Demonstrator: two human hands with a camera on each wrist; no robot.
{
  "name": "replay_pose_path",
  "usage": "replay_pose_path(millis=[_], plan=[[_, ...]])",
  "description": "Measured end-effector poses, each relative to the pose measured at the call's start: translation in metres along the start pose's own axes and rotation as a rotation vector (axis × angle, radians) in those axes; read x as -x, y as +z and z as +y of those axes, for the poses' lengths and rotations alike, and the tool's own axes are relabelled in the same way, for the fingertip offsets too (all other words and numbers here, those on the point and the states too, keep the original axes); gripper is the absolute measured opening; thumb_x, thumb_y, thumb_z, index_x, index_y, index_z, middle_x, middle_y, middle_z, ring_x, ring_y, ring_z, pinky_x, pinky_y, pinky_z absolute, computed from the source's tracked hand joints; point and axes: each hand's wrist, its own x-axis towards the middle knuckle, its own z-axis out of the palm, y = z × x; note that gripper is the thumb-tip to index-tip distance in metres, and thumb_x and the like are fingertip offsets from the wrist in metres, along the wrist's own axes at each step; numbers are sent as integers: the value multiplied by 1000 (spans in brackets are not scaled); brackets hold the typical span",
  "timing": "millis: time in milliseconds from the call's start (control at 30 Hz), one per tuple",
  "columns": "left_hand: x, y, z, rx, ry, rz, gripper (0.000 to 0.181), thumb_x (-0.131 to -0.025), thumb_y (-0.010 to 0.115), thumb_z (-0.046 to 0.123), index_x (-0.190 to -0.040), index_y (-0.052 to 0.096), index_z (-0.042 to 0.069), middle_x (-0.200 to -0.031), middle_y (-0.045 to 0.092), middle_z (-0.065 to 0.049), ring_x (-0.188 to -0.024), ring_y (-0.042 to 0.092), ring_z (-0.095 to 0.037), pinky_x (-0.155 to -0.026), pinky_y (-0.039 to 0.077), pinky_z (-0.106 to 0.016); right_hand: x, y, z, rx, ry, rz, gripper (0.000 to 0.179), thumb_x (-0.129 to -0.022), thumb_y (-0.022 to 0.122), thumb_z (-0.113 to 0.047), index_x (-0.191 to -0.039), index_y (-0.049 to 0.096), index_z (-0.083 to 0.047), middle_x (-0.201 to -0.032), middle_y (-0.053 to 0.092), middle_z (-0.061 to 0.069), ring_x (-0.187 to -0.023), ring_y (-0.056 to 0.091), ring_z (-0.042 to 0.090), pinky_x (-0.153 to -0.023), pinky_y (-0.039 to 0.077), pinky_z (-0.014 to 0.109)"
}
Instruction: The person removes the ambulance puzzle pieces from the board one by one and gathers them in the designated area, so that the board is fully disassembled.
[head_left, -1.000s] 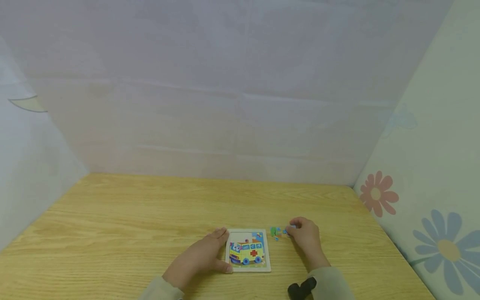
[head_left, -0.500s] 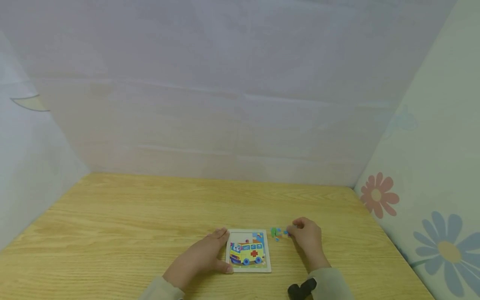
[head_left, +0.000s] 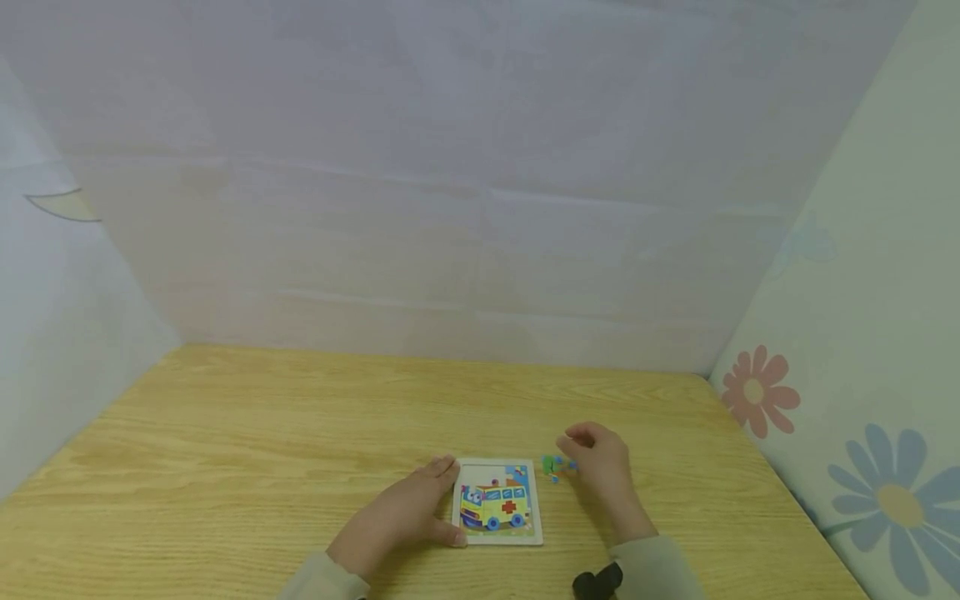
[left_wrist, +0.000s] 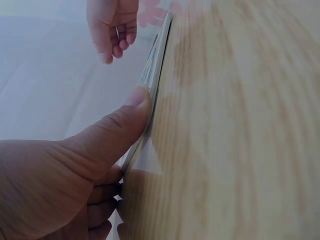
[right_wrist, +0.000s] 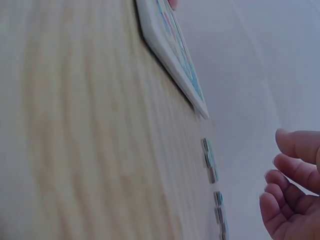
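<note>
A square picture puzzle in a pale frame lies on the wooden table, showing a yellow ambulance with a red cross. Its upper left part is bare and pale. My left hand rests along the frame's left edge, thumb straight on the near corner and fingertips at the far corner. Several small blue and green puzzle pieces lie just right of the frame. Over these pieces my right hand hovers with loosely bent fingers. In the right wrist view its fingers hold nothing, apart from the loose pieces.
The wooden table stretches beyond and to both sides of the puzzle. Pale cloth hangs behind it, and flower-printed cloth stands at the right edge. A black device sits at the right wrist.
My right hand first dips to the right side of the loose pieces, then comes up and leftward over them. The left hand and the puzzle frame stay in place.
</note>
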Motion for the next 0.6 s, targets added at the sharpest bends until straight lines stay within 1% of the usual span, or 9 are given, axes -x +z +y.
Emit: replay_pose_path(millis=[100,300,500,600], plan=[[0,0,0,-3,4,3,97,-67,75,48,-138,37,-5,-147,30,-21,-136,27,-38,-110,26,-51,2,4,-3,-8,-20,-36,23,-85,66,-18,-101,65,-2,-92,63,8,-84,56,19,-70,50,30],[0,1,0,-2,5,7,97,-67,75,48,-138,37,-5,-147,30,-20,-136,27,-38,-110,26,-51,5,15,-7,41,-64,-101,21,-84,67,-19,-99,65,-4,-89,62,3,-82,54,16,-69,47,28],[0,1,-1,-4,8,10,97,-67,75,49,-138,37,-5,-147,31,-21,-136,27,-38,-110,27,-50,12,24,-11,73,-117,-187,22,-84,68,-19,-101,66,-6,-91,63,2,-84,55,16,-74,50,32],[0,1,-1,-1,7,7,97,-67,75,49,-138,37,-5,-147,31,-21,-136,28,-38,-110,27,-50,13,28,-10,89,-162,-238,22,-83,69,-18,-102,66,-6,-93,64,2,-87,56,16,-77,51,34]])
